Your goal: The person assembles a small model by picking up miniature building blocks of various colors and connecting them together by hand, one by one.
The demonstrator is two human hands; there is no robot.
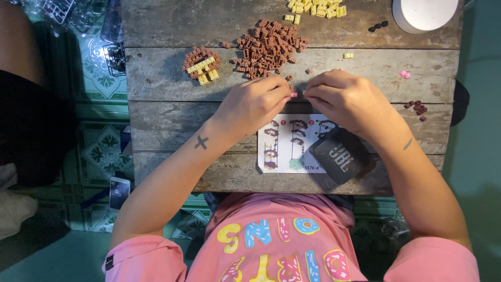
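My left hand (pixel 254 102) and my right hand (pixel 342 97) meet fingertip to fingertip over the wooden table (pixel 167 115). Between them they pinch a tiny pink brick (pixel 294 95). Just beyond the hands lies a heap of small brown bricks (pixel 269 48). A partly built brown and yellow brick figure (pixel 201 65) sits to the left of that heap. Under my wrists lies a white instruction sheet (pixel 282 151) with small pictures of build steps.
A dark rounded speaker (pixel 339 155) rests on the sheet's right end. Yellow bricks (pixel 315 8) lie at the far edge, near a white round object (pixel 424 14). Loose pink bricks (pixel 405 74) and dark red bricks (pixel 417 108) sit at right. A phone (pixel 119 191) lies on the floor.
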